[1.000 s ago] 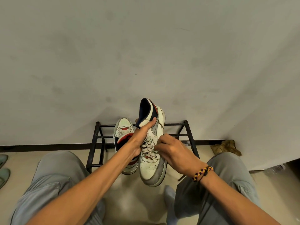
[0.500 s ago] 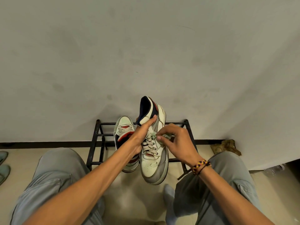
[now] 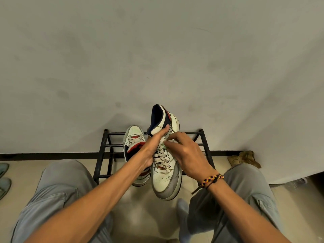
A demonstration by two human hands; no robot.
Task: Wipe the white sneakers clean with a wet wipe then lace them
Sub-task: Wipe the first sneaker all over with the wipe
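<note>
1. Plain grey wall (image 3: 157, 58) fills the far half of the head view, its paint dull and faintly smudged. A black skirting line runs where it meets the pale tiled floor (image 3: 143, 213).

2. Against that wall stands a low black metal shoe rack (image 3: 105, 148), built of thin square bars with open gaps.

3. One white sneaker (image 3: 134, 137) sits on the rack left of centre, laces crossed, with a red and navy collar. It looks parked there to wait its turn.

4. The other sneaker (image 3: 164, 179) is held up off the rack, toe pointing near, heel far. Its leather is creased and scuffed, with a grey suede toe cap, a thick rubber sole and flat grubby laces (image 3: 161, 157).

5. The left hand (image 3: 152, 146) grips this shoe along its left side, thumb stretched up to the tongue and fingers curled out of sight, probably to steady it and keep the lacing facing up.

6. The right hand (image 3: 185, 153) has its fingers bent, pinching something pale and crumpled at the top eyelets. It may be the wet wipe or a lace end; I cannot tell which.

7. A braided wristband (image 3: 211, 179) circles the right wrist, and grey cloth trousers (image 3: 52, 190) cover both knees.

8. A crumpled brown rag (image 3: 243, 158) lies on the floor to the far right.
</note>
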